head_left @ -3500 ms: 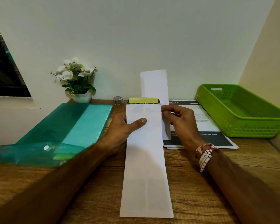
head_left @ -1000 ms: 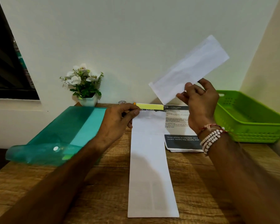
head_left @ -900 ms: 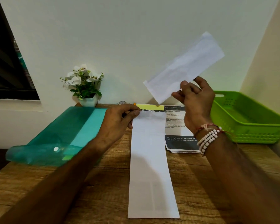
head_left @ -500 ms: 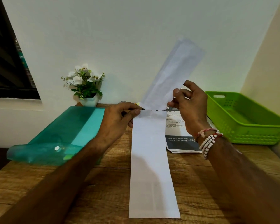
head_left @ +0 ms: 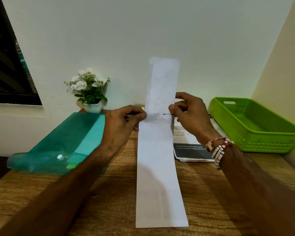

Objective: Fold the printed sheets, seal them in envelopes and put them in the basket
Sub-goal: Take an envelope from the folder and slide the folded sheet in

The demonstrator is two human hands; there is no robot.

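A long white envelope (head_left: 157, 174) lies lengthwise on the wooden table, its mouth at the far end. My left hand (head_left: 124, 124) pinches the left side of that mouth. A folded white sheet (head_left: 163, 86) stands upright above the mouth, its lower edge at the opening. My right hand (head_left: 189, 114) pinches the sheet's lower right edge. More printed sheets (head_left: 191, 147) lie in a stack to the right of the envelope, partly under my right wrist. The green basket (head_left: 255, 126) stands at the far right with nothing visible inside.
A teal plastic folder (head_left: 61, 143) lies on the left of the table and overhangs its left edge. A small white pot of white flowers (head_left: 90, 92) stands by the back wall. Walls close off the back and the right.
My right hand has lifted the folded sheet, swung it from a slant to upright and lowered its edge to the envelope mouth. My left hand moved from the envelope's middle to its mouth.
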